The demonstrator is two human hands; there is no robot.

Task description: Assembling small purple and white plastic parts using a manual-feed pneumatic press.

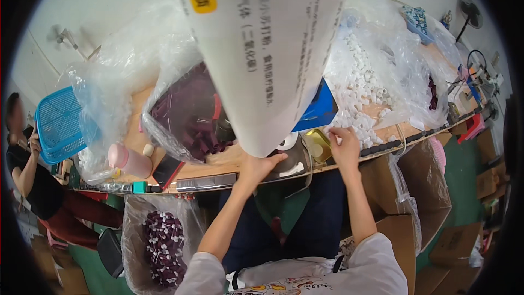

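Note:
My left hand (258, 169) is at the table's front edge, its thumb stretched out to the right. A large white printed sheet (262, 76), very close to the camera, hides its other fingers. Right of that thumb is a small machine with a round white top (288, 141). My right hand (345, 146) is at the right side of a gold-coloured tray (317, 146), thumb and fingers drawn together; what they pinch is too small to make out. Behind it spreads a heap of white caps (360, 87). Purple tubes (185, 109) fill a clear plastic bag left of the sheet.
A pink bottle (130, 161) stands at the table's left, near a blue basket (60, 125) touched by another person (41, 180). A blue bin (317, 109) sits mid-table. Below, a lined container holds capped purple tubes (164, 246); cardboard boxes (420, 191) stand right.

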